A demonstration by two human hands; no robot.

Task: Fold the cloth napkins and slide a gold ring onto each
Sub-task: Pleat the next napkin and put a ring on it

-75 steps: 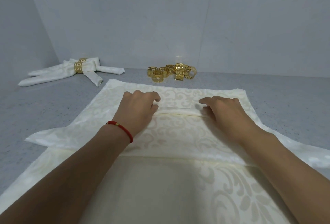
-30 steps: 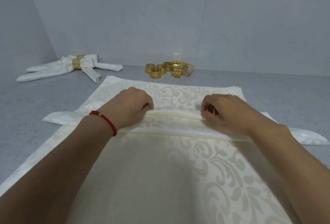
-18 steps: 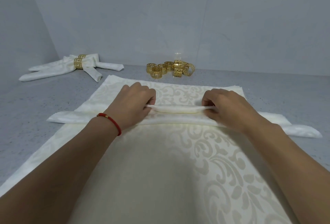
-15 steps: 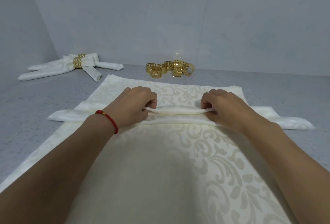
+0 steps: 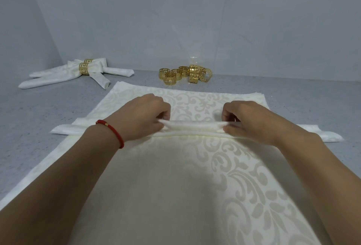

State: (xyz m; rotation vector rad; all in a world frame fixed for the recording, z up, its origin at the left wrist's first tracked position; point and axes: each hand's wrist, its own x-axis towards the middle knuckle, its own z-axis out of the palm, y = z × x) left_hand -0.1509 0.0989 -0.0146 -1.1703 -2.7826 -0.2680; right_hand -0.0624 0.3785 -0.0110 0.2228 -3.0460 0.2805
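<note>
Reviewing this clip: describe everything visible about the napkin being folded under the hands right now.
The napkin being folded is cream cloth with a faint woven pattern, gathered into a long narrow band of several layers lying crosswise over the stack of flat napkins. Its ends stick out past the stack onto the grey table, the right end tapering. The left hand and right hand each pinch its top layers, lifting the middle slightly. It carries no gold ring.
</note>
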